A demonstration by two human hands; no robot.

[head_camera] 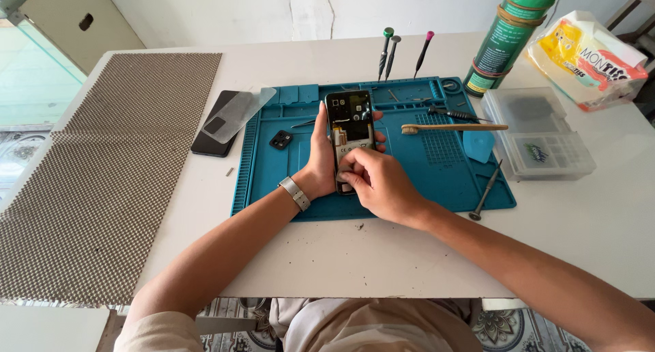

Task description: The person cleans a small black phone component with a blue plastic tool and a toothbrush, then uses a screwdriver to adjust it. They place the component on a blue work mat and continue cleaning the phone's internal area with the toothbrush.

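An opened phone with its back removed and inner parts showing lies upright over a blue work mat. My left hand grips the phone along its left edge, with fingertips showing on the right side. A metal watch is on that wrist. My right hand rests on the phone's lower end, its fingers pinched against the lower inner parts. What the fingertips hold is hidden.
Three screwdrivers stand at the mat's back edge. A toothbrush, tweezers, a blue pick and a screwdriver lie right. A clear parts box, green can, black panel and grey mesh mat surround.
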